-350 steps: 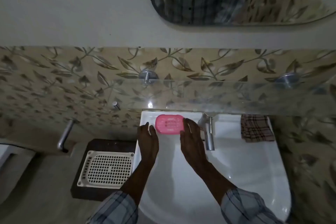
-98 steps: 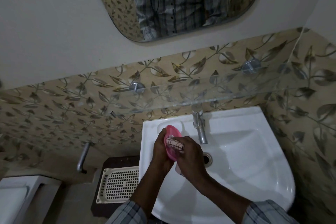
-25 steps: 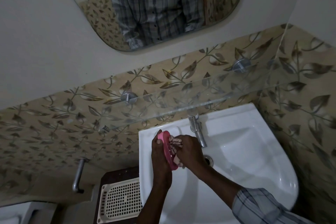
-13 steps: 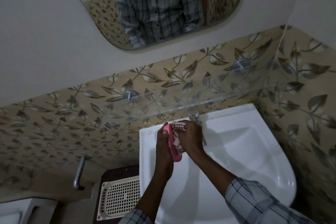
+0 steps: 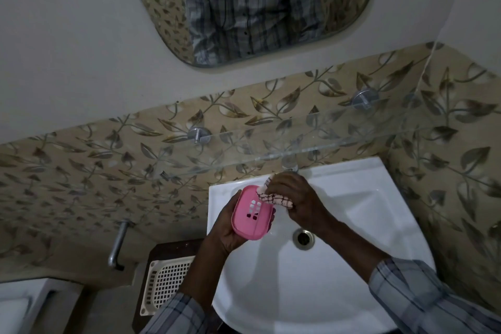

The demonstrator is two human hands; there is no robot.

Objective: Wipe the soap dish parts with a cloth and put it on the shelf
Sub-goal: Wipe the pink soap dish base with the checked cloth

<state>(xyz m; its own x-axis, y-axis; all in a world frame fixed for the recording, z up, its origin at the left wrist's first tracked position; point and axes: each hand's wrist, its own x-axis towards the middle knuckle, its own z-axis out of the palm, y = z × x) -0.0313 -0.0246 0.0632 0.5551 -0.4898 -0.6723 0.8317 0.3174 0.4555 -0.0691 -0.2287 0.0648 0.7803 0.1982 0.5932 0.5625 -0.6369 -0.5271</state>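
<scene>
Shows a pink soap dish (image 5: pixel 252 213), slotted face up and tilted, held over the left part of a white sink (image 5: pixel 352 225). Cradles it from beneath in the left hand (image 5: pixel 225 233), thumb and fingers wrapped round its opposite edges. Presses a checked cloth (image 5: pixel 273 199) against the dish's upper right corner with the right hand (image 5: pixel 295 198), fingers bunched round the fabric.

Could slip: smooth plastic, perhaps damp, gripped only by its edges while rubbed. Risks twisting it loose with too hard a push and dropping it into the sink, near the drain (image 5: pixel 303 238). May also leave the slots and underside unwiped if hurried.

Above the sink's back rim, shows a clear glass shelf (image 5: pixel 298 138) on metal pegs, hard to make out against leaf-patterned tiles. Risks a knock on its front edge when lifting the dish. Places the tap (image 5: pixel 289 164) just behind the right hand, under the shelf, in the lifting path. Left of the sink, shows a cream perforated tray (image 5: pixel 165 285) on a dark stand. Well above the sink, a mirror (image 5: pixel 271 8).
</scene>
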